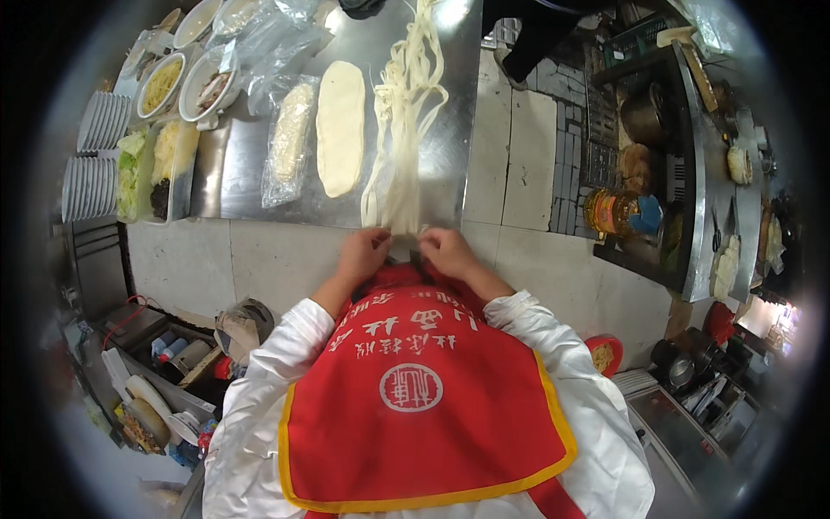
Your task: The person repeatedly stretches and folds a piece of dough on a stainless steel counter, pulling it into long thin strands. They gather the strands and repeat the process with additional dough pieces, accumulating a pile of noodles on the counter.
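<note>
Thin, pale stretched dough spans the gap between my two hands at the near edge of the steel table. My left hand pinches its left end between thumb and fingers; my right hand pinches the right end. The middle of this dough is blurred. Beyond it, long loose dough strips lie in a tangled heap running up the table. To their left rests a flat oval slab of dough. Beside that slab lies another long piece of dough, wrapped in clear plastic.
At the left stand bowls of noodles and meat, a tub of shredded vegetables and plate stacks. Another person's leg is past the table's right edge. An oil bottle stands by a shelf at right.
</note>
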The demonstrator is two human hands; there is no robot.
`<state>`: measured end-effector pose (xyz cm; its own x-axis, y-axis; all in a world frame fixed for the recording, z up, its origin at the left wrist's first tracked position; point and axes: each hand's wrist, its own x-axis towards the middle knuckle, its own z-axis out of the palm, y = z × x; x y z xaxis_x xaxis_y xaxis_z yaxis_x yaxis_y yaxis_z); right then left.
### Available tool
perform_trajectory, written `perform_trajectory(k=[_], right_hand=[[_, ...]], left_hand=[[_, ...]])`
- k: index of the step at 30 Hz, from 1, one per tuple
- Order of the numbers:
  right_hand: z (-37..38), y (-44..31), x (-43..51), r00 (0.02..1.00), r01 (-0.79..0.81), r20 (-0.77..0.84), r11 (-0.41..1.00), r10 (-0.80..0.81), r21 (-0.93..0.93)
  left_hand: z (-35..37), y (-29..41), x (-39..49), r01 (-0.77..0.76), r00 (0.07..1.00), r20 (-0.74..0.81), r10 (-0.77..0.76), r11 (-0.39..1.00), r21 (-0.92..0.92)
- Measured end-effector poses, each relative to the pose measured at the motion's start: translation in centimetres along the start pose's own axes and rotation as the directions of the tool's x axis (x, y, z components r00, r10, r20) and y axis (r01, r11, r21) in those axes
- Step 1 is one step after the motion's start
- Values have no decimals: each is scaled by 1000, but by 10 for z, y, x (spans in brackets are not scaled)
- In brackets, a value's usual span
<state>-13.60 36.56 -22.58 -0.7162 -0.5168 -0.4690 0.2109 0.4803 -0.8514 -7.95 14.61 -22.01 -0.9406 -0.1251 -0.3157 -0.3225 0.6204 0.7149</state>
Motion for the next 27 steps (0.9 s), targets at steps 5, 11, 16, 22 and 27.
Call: perform_trajectory(k=[5, 11, 16, 22, 27], right_hand=[[14, 19, -17, 999, -33, 33, 999, 32, 3], [21, 4, -15, 982, -102, -127, 953, 143, 285], [48, -26, -11, 948, -35, -277, 913, 159, 406], [60, -54, -4, 948, -38, -262, 879, 183, 475], [63, -57, 1, 926, -13, -354, 950, 129, 313]], left_hand=[[19, 2, 9, 116, 982, 112, -151, 956, 270], [9, -2, 23, -30, 990, 140, 0, 977, 209], [-4, -4, 13, 19, 958, 271, 96, 920, -392], [-36, 1, 18, 177, 921, 388, 16, 872, -456], [-45, -1, 25, 90, 907, 415, 69, 932, -352]])
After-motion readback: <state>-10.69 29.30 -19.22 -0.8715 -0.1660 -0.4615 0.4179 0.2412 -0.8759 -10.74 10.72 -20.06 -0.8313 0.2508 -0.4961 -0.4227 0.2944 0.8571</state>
